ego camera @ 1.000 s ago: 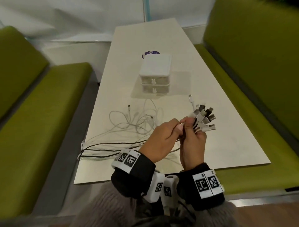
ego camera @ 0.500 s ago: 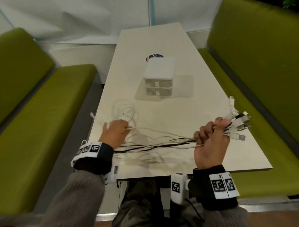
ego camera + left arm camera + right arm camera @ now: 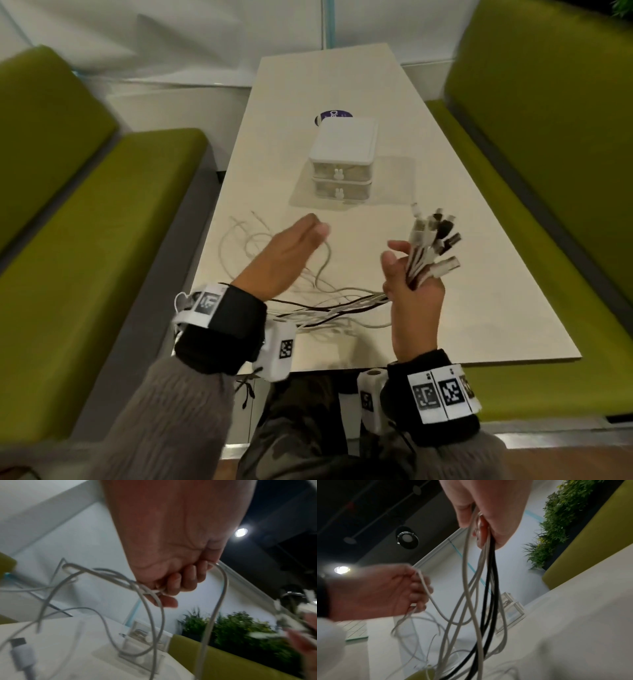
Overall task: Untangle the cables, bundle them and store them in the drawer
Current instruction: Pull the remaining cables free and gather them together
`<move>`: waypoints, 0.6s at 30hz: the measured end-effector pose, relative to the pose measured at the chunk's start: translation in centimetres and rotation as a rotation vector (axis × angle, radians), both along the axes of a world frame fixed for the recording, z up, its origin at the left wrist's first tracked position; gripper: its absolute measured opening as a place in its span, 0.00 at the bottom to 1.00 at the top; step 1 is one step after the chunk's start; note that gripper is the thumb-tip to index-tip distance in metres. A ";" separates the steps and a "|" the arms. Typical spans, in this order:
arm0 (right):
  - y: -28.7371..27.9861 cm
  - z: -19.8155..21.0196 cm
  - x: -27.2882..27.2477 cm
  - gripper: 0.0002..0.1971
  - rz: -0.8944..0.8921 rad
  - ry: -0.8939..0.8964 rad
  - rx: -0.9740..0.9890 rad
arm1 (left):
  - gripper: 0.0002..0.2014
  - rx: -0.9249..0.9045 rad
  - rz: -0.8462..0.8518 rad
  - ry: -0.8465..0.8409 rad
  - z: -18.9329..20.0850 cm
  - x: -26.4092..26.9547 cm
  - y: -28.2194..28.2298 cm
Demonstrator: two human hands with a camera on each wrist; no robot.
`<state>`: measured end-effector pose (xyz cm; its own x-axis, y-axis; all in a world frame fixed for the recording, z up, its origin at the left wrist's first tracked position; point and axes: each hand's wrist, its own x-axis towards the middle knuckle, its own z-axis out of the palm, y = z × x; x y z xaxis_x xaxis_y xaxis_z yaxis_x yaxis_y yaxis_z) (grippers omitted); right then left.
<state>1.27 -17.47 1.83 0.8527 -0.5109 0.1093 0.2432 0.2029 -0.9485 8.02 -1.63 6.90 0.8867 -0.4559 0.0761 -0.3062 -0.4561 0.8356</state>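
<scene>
My right hand (image 3: 412,274) is raised over the table's right side and grips a bunch of white and black cables just below their plugs (image 3: 435,236), which fan upward. In the right wrist view the cables (image 3: 481,588) hang from that hand (image 3: 481,524) down to the table. My left hand (image 3: 308,236) hovers over the middle of the table. The left wrist view shows its fingers (image 3: 173,585) curled round loops of white cable (image 3: 150,601). The remaining cable lengths (image 3: 325,308) trail across the table between my wrists. A white two-drawer unit (image 3: 342,161) stands behind, both drawers closed.
The narrow beige table (image 3: 462,274) has green benches on the left (image 3: 85,240) and right (image 3: 548,205). A purple round sticker (image 3: 334,114) lies behind the drawer unit. A loose white plug (image 3: 20,654) rests on the table near my left wrist.
My left hand has lifted off the table's left side and swung right toward the middle, carrying white cable loops. My right hand has turned so the plugs point more upward.
</scene>
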 end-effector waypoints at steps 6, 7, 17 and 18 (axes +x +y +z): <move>1.5 1.0 -0.6 0.08 0.098 0.012 -0.021 | 0.10 -0.149 -0.069 -0.058 0.1 -1.8 -4.6; 1.4 0.9 -0.6 0.09 0.086 0.019 -0.021 | 0.10 -0.167 -0.092 -0.059 0.2 -2.0 -4.8; -1.7 -0.8 0.4 0.12 -0.271 0.090 0.498 | 0.13 0.710 -0.187 -0.251 -4.2 1.1 2.4; -1.9 -0.9 0.4 0.11 -0.292 0.103 0.542 | 0.12 0.813 -0.137 -0.238 -4.7 2.0 3.6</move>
<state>1.72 -19.40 0.90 0.6617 -0.6845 -0.3060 0.2745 0.6009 -0.7507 10.00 1.92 2.22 0.8220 -0.5510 -0.1442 -0.5276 -0.8320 0.1713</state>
